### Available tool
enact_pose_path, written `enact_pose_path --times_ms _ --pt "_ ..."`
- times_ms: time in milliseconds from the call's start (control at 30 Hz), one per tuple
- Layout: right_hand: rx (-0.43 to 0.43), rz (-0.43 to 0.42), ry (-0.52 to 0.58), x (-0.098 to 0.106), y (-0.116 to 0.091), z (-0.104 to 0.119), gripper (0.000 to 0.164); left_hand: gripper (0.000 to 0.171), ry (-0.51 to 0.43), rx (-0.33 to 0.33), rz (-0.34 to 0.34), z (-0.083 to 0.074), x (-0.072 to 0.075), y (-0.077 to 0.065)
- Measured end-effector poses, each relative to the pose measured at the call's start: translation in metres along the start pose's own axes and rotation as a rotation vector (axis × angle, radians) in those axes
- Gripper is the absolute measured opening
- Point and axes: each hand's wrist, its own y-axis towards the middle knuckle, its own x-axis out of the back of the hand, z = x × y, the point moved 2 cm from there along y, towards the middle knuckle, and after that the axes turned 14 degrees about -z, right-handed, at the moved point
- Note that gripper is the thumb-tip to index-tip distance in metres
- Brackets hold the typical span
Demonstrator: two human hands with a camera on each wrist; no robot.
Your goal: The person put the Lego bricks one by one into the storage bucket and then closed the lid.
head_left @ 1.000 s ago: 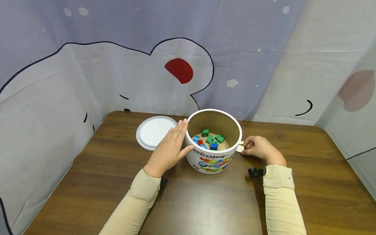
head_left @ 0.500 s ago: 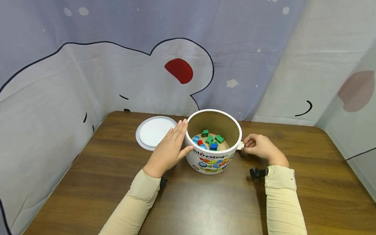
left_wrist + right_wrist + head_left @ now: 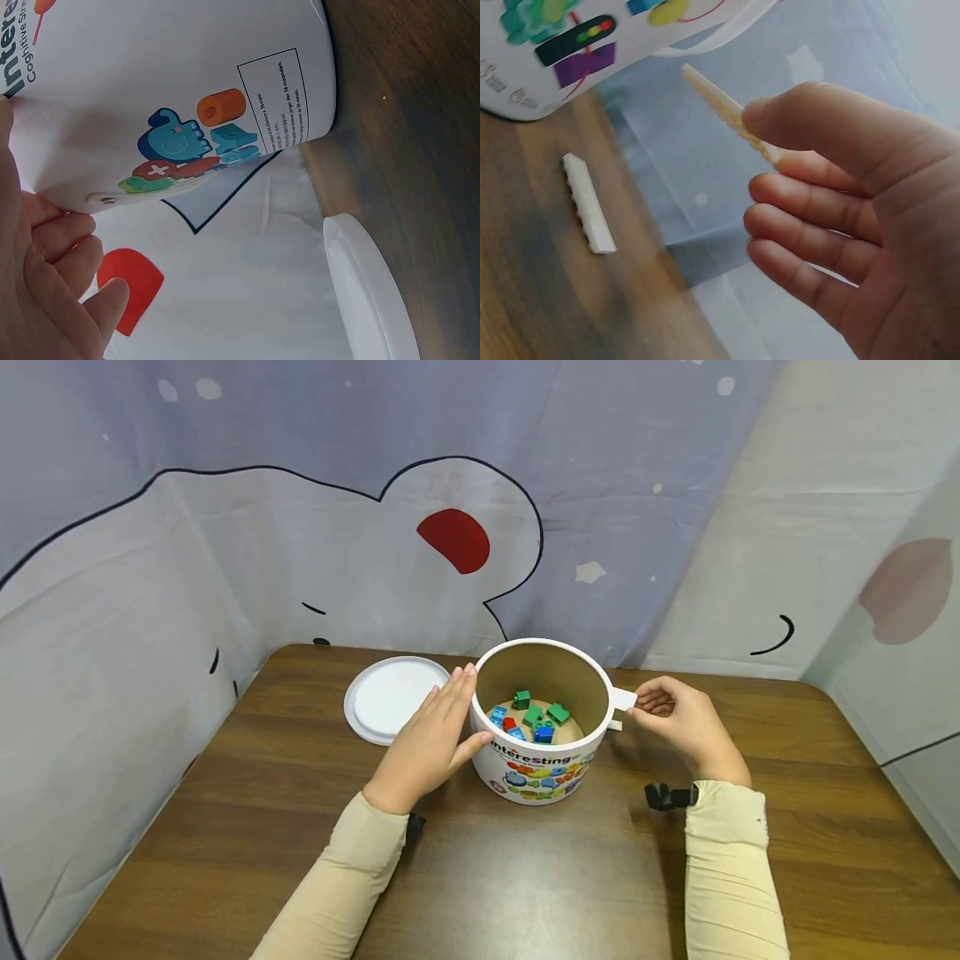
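A white round bucket [image 3: 536,781] with printed toy pictures stands on the table, its top uncovered. My left hand [image 3: 426,743] lies along its left side, fingers mostly straight and touching the wall near the rim; the left wrist view shows those fingertips on the bucket [image 3: 217,45]. Raised beside the right rim, my right hand [image 3: 688,722] pinches a thin white building plate [image 3: 624,699] between thumb and forefinger. Small studs run along one face of that plate [image 3: 724,109] in the right wrist view. On the table below lies a second white studded piece [image 3: 589,206].
Several green, blue and red bricks [image 3: 534,717] lie on the bucket's floor. Behind my left hand, a white lid [image 3: 397,697] rests flat on the wooden table [image 3: 540,877]. A printed cloth [image 3: 337,543] hangs along the table's back edge.
My right hand has lifted a white plate from the table, up and slightly right, to rim height. The second white piece stays below. My left hand holds its place on the bucket.
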Motion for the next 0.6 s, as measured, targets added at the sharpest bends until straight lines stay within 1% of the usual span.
enact_pose_path --times_ms 233,333,500,600 --pt "0.072 -0.107 -0.011 0.007 0.003 0.009 0.022 0.082 -0.008 0.003 -0.004 0.000 0.001 0.000" --pt "0.103 -0.169 -0.006 0.011 0.003 0.014 0.023 0.082 -0.009 0.000 -0.005 0.000 0.001 0.000" --pt "0.154 -0.294 0.038 0.017 0.004 0.027 0.026 0.083 -0.006 -0.002 -0.004 0.000 0.000 0.000" --pt "0.158 -0.362 0.074 0.019 0.004 0.034 0.026 0.083 -0.004 -0.001 0.000 0.000 0.000 0.000"
